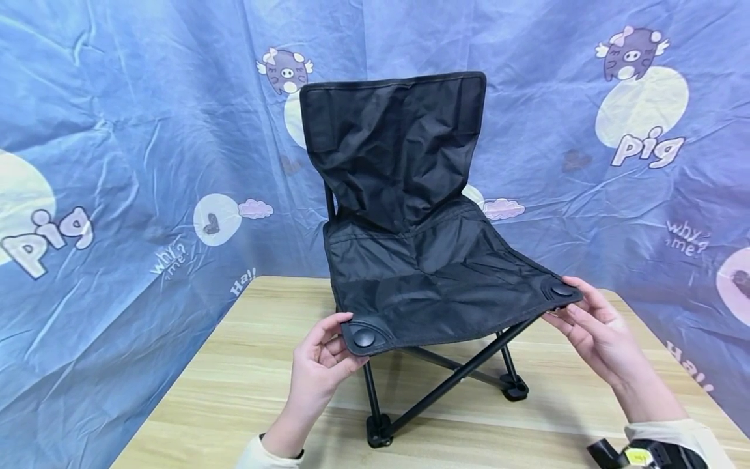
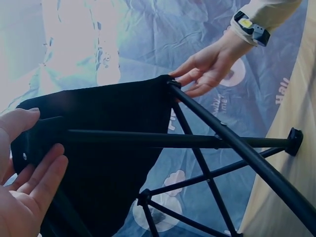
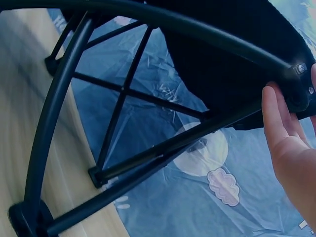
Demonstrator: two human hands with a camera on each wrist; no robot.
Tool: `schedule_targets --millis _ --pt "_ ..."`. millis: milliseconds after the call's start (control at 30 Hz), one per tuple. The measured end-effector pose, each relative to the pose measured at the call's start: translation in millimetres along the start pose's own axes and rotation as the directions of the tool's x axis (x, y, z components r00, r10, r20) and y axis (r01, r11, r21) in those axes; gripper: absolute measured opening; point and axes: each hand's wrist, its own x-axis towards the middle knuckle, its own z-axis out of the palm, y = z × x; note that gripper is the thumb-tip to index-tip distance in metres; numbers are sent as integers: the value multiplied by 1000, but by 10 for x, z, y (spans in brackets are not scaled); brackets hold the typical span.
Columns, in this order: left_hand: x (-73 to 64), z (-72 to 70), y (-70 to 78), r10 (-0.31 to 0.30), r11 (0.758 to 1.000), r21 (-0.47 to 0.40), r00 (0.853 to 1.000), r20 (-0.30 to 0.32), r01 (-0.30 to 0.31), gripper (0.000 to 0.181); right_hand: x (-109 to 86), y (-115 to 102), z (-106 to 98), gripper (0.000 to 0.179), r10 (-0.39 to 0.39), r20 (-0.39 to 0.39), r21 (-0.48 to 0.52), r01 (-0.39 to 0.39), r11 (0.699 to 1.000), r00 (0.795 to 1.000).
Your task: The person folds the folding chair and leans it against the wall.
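Note:
A black folding chair (image 1: 410,260) stands unfolded on the wooden table, its fabric seat and backrest spread over crossed metal legs. My left hand (image 1: 325,352) grips the seat's front left corner, thumb and fingers on either side of a round cap (image 1: 364,337). At the front right corner, beside another cap (image 1: 562,290), my right hand (image 1: 597,332) holds the fabric edge between thumb and fingers. From below, the left wrist view shows the crossing tubes (image 2: 217,140) under the seat. In the right wrist view, my fingers (image 3: 276,116) lie against the corner joint (image 3: 296,81).
The light wooden table (image 1: 234,371) carries the chair's plastic feet (image 1: 379,431). Behind and on both sides hangs a blue cloth (image 1: 164,130) printed with pigs and lettering. A strapped device (image 1: 641,454) sits on the right wrist.

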Motion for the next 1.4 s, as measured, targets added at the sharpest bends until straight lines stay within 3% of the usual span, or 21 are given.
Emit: schedule_targets --millis 433,800,1400 --pt "39 13 -66 88 995 -56 996 -1 -88 59 45 -20 2 50 38 -5 158 -37 987 999" --pt "85 40 -66 93 992 -80 996 -5 -93 58 65 -12 33 51 34 -12 200 -30 979 999" --pt "145 59 -55 97 994 -44 994 -49 -99 62 157 31 95 50 30 -33 237 -21 971 999"
